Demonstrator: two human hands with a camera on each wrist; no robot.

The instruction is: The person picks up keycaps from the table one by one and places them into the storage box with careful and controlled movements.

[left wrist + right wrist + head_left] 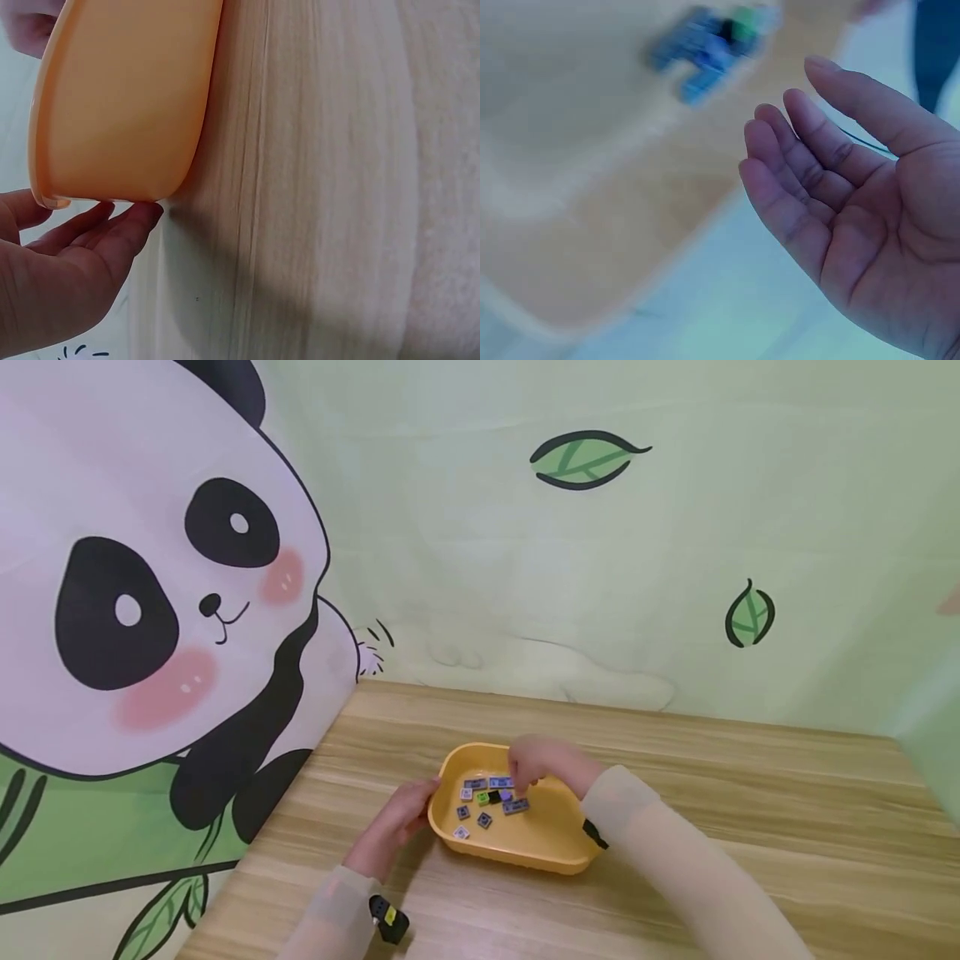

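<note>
A yellow-orange tray with raised walls stands on the wooden table, small brick-like pieces grouped in its left half. My left hand is at the tray's left end; in the left wrist view its fingertips touch the outer wall, thumb close by the rim. Over the pieces inside the tray, my right hand points downward. The right wrist view shows its palm bare and fingers loosely bent. Near it lie a blue piece, a long grey piece and a purple piece.
Green, black and white pieces lie farther left in the tray, among small dark grey ones. Wood-grain tabletop surrounds the tray. A printed panda and leaf cloth hangs behind and at left.
</note>
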